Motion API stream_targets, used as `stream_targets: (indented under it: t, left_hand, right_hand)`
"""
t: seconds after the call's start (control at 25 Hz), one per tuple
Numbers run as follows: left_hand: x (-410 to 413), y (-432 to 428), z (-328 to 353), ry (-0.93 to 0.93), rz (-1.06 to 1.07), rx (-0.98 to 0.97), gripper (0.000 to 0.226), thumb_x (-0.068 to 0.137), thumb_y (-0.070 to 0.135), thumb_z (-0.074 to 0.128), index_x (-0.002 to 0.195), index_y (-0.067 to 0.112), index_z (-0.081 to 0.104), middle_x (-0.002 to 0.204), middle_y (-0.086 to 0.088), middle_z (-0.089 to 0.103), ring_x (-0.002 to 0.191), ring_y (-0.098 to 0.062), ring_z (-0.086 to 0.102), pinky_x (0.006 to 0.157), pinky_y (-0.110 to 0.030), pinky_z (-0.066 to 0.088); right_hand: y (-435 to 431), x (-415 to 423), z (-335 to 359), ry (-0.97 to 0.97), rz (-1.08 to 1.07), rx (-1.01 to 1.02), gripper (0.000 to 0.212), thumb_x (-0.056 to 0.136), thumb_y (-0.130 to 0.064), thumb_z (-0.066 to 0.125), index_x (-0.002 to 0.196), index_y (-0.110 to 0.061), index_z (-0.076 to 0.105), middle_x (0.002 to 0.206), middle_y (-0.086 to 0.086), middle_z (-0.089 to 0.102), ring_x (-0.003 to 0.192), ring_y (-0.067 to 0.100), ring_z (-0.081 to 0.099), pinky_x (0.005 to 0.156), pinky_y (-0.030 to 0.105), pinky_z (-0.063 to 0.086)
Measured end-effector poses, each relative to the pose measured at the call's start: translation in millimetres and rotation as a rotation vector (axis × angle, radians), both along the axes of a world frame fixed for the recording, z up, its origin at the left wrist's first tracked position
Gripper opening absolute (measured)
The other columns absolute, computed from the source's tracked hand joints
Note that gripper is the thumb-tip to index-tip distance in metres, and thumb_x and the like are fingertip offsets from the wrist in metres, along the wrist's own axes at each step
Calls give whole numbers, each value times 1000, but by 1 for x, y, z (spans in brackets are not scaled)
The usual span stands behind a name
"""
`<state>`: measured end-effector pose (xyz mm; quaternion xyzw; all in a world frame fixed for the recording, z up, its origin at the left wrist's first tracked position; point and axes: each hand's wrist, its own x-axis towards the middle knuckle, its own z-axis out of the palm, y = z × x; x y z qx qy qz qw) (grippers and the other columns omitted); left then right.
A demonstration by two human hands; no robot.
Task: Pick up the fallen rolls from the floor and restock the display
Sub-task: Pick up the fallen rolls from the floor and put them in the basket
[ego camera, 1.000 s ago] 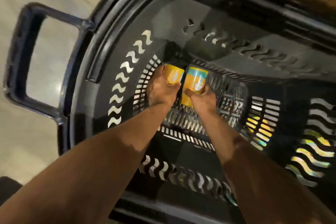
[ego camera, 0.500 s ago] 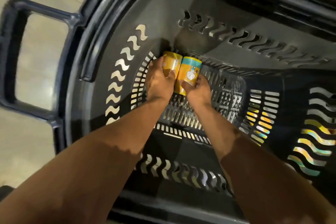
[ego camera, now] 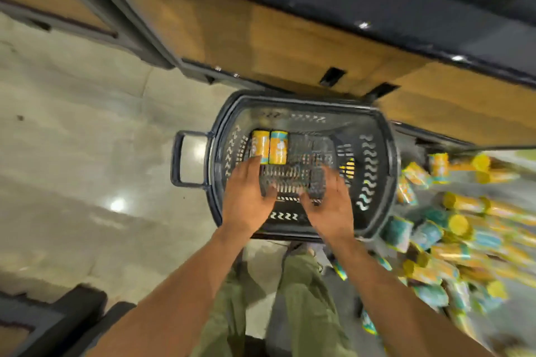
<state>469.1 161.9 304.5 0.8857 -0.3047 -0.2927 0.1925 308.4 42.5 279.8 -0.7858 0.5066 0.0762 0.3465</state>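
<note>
The first roll (ego camera: pixel 260 147) and the second roll (ego camera: pixel 278 147) lay side by side, touching, on the slotted bottom of the basket (ego camera: pixel 388 171), tucked into its far left corner against the wall. Neither was held. The left hand (ego camera: pixel 246 203) hovered over the near left part of the basket with fingers spread and nothing in it; its fingertips reached the near end of the first roll, though contact could not be told. The right hand (ego camera: pixel 330 211) was also spread and empty, over the near middle, well apart from both rolls. The rest of the basket bottom was bare, right of the pair. The basket handle (ego camera: pixel 177 159) stuck out to the left over pale floor (ego camera: pixel 87 153). The wood-panelled display base (ego camera: pixel 290 46) stood just beyond the far rim. To the right, a blurred pile of fallen rolls (ego camera: pixel 452 229) crowded the floor beside the basket.
</note>
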Motion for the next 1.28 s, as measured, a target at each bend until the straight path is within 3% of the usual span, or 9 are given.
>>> stream_targets:
  t: [0.24, 0.44, 0.6, 0.72, 0.92, 1.04, 1.16, 1.28]
  left_hand:
    - [-3, 7, 160, -169, -440, 56, 79, 92, 60, 42, 156, 15, 32, 159, -10, 39, 145, -33, 35, 121, -47, 29]
    - [-59, 0, 265, -154, -715, 5, 75, 91, 58, 48, 152, 15, 39, 153, -7, 46, 140, -31, 40, 113, -49, 38]
    - [-128, -4, 306, -65, -898, 20, 74, 86, 56, 49, 147, 14, 48, 142, -10, 56, 129, -34, 52, 104, -49, 46]
    - [-185, -13, 319, -81, -980, 19, 70, 82, 54, 54, 138, 11, 57, 128, -12, 65, 116, -36, 60, 95, -47, 52]
    - [-286, -38, 310, -119, -1064, 34, 69, 82, 56, 56, 136, 13, 60, 125, -10, 67, 113, -35, 62, 97, -44, 53]
    - [-339, -67, 283, -137, -1076, 70, 70, 80, 53, 57, 136, 10, 59, 126, -14, 66, 114, -37, 62, 98, -43, 51]
    - [-371, -103, 242, -136, -1048, 75, 67, 80, 45, 68, 135, 7, 57, 122, -16, 66, 111, -37, 62, 94, -42, 52]
    - [-377, -149, 176, -135, -1039, 70, 70, 84, 48, 62, 138, 5, 54, 131, -17, 62, 119, -38, 58, 99, -42, 49]
  right_hand:
    - [29, -74, 183, 61, -265, -218, 91, 82, -66, 56, 153, -10, 40, 152, 14, 48, 143, 33, 42, 118, 49, 36]
    - [68, -162, 283, 150, -403, -186, 93, 83, -70, 47, 158, -17, 32, 163, 4, 35, 152, 26, 29, 122, 46, 27]
    - [108, -231, 320, 146, -578, -188, 86, 87, -66, 55, 155, -17, 36, 160, 6, 38, 148, 28, 33, 117, 54, 35]
    - [128, -287, 332, 169, -694, -147, 85, 88, -62, 64, 154, -16, 39, 159, 5, 40, 147, 27, 36, 116, 50, 37]
    - [134, -388, 323, 177, -759, -74, 87, 89, -66, 58, 157, -17, 35, 161, 4, 39, 149, 25, 35, 119, 45, 35]
    - [118, -433, 300, 177, -742, -13, 88, 88, -69, 51, 158, -18, 33, 161, 3, 37, 149, 25, 33, 120, 46, 33]
    - [82, -458, 263, 159, -699, -10, 87, 86, -62, 63, 155, -14, 39, 156, 8, 44, 145, 28, 39, 118, 45, 34]
    - [29, -461, 204, 153, -656, 2, 85, 87, -57, 68, 154, -11, 40, 156, 10, 44, 145, 31, 39, 119, 44, 32]
